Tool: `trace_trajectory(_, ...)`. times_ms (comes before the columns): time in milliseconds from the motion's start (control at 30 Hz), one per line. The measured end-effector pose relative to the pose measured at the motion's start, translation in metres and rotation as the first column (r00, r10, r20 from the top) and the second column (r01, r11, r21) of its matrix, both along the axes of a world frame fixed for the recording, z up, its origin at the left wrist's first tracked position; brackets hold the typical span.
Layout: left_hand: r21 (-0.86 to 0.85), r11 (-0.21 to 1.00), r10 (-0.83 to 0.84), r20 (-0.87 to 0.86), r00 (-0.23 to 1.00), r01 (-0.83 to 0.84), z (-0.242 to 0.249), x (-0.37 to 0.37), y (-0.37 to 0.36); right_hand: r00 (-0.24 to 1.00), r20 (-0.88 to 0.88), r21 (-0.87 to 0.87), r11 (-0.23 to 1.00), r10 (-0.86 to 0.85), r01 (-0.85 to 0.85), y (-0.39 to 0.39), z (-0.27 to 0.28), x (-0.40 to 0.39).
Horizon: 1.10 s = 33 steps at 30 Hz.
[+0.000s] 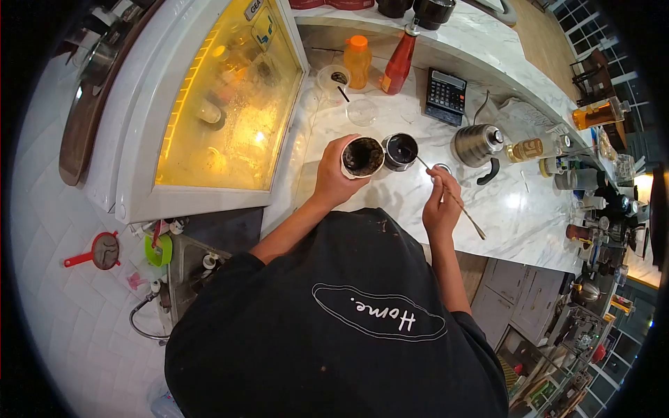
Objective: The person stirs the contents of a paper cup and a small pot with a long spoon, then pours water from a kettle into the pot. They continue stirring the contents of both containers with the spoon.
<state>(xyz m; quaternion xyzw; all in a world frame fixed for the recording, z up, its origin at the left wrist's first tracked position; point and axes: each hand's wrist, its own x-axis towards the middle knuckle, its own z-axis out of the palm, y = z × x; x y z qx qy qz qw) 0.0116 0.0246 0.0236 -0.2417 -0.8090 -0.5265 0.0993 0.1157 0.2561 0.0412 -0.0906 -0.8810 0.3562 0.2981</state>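
My left hand (332, 174) is wrapped around a pale-rimmed cup (363, 156), its mouth tilted towards me and dark, crumbly residue coating the inside. Just to the right, a small round container (401, 151) of dark contents stands on the marble counter, close beside that cup. Between the fingers of my right hand (442, 203) is a long, thin bar spoon (460, 204). One end of the spoon points at the container's rim; whether it touches cannot be made out. Its other end sticks out down to the right.
Beyond the hands are a clear plastic cup (333, 79), an orange-capped bottle (357, 63), a red bottle (399, 61) and a calculator (446, 96). A gooseneck kettle (477, 145) stands right. A glass-door fridge (230, 104) bounds the left side, with a sink (182, 268) below it.
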Motion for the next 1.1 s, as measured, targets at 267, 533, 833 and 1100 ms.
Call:
trace_trajectory(267,0.008,0.999,-0.047,0.016,0.999,0.047,0.003,-0.002,0.009,0.979,-0.155,-0.406,0.912,-0.133,0.059,-0.007,0.04,0.008)
trace_trajectory(533,0.093,0.987,-0.134,0.007,0.991,0.132,0.031,-0.002,0.029,0.946,-0.285,-0.537,0.844,-0.158,-0.021,-0.006,0.093,0.033)
trace_trajectory(833,0.29,0.909,-0.254,-0.182,0.95,0.298,0.05,-0.004,0.041,0.958,-0.256,-0.403,0.887,0.127,-0.225,-0.026,0.1,0.027)
trace_trajectory(1100,0.247,0.906,-0.283,-0.248,0.927,0.343,0.065,0.001,0.033,0.95,-0.245,-0.375,0.884,0.194,-0.278,-0.024,0.115,0.021)
